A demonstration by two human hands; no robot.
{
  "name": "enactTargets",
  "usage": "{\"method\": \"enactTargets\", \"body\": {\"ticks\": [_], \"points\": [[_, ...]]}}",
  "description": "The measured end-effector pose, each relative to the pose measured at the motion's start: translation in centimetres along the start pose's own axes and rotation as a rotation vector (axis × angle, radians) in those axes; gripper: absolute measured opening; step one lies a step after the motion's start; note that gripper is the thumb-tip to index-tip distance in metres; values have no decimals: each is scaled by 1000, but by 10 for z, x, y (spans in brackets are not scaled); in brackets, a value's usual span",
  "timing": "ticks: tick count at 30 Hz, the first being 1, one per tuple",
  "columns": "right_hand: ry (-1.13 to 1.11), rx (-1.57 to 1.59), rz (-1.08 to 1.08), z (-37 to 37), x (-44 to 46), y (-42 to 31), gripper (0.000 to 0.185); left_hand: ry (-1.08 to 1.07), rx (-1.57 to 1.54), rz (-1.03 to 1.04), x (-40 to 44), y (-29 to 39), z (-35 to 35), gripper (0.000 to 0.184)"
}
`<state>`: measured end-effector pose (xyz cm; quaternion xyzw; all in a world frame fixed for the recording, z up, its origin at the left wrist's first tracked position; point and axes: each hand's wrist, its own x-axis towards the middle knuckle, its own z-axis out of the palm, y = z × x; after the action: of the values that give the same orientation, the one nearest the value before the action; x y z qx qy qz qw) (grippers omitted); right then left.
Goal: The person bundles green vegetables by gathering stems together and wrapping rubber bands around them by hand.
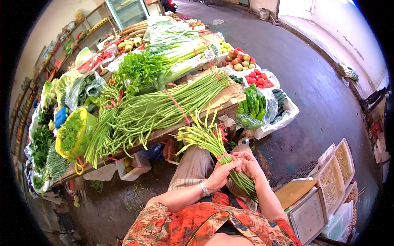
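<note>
one yellow bag [65,151] of leafy greens stands at the left end of one wooden table [228,112]. under the table is one white box [133,169], and on top lies one heap of long green beans [150,107], too many to count, with at least three red ties. one bracelet [204,188] circles the left wrist. one bunch of green stems [212,144] with yellowish tips, bound by one pink band [222,156], is in front of the person, just off the table's edge. the left hand [220,175] curls around it, thumb pressed across; the right hand [248,165] also has hold, fingers bent and close together. further right are one group of red tomatoes [259,78], one wooden board [292,192] and two trays [318,180] of small pale bits.
</note>
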<state>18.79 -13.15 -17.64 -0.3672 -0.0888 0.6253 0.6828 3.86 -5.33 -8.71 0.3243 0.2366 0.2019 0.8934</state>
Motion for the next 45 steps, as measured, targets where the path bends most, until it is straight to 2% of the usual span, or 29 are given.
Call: {"method": "enactTargets", "body": {"ticks": [16,18,22,24,33,40,43,45], "points": [[-2,17,14,0,1,0,7,15,9,-13,-2,3,4,11],[-4,-26,-67,5,0,1,17,9,9,-11,-1,2,3,11],[-14,-19,-73,0,2,3,17,-2,13,-9,0,1,2,11],[-13,29,2,-4,2,1,6,-1,15,-14,0,1,1,11],[14,21,14,2,-1,-3,5,14,1,-36,-1,0,0,11],[13,13,6,3,-1,-1,5,19,14,-13,0,0,0,10],[20,-4,-66,6,-1,-1,15,9,38,-31,1,-1,-4,13],[16,21,10,3,-2,-3,4,16,33,-44,1,-1,-4,13]]}}
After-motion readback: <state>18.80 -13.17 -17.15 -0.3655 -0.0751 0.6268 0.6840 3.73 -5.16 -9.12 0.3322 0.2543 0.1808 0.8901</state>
